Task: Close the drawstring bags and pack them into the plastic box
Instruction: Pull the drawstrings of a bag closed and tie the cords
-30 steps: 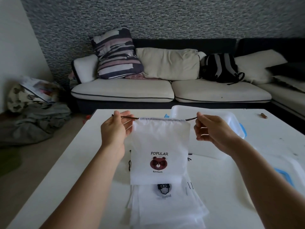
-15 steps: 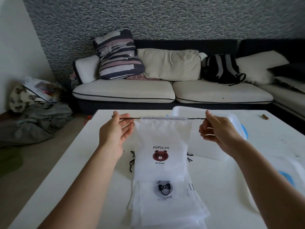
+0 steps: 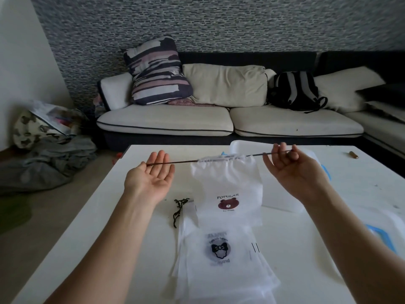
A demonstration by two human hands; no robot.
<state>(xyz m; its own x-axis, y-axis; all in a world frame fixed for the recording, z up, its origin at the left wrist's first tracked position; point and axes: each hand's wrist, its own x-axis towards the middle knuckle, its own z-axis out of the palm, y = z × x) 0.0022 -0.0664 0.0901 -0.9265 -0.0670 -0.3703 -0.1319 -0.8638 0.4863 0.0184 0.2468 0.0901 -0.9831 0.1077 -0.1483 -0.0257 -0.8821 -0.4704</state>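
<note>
The bear-print drawstring bag (image 3: 226,185) hangs between my two hands, its mouth already gathered into pleats on the dark cord (image 3: 173,162), which runs taut from one side to the other. My right hand (image 3: 289,170) has the cord's end pinched between curled fingertips, just beyond the bunched mouth. My left hand (image 3: 154,174) lies palm up with the fingers straight, and the cord merely crosses them; nothing there is clamped on it. That is my main worry: if I keep pulling with the right, I judge the cord could slide off my loose left fingers and the bag would drop or swing toward the right. It could also leave the mouth cinched from one side only and half open. Just behind my right fingers sits the plastic box (image 3: 282,206), so a jerk could knock it. Below my wrists lies the stack of flat bags (image 3: 221,260), still open, with a loose tangle of cord (image 3: 178,210) beside it, near my left forearm. A falling bag could snag that tangle or disturb the stack on the white table (image 3: 114,227).
</note>
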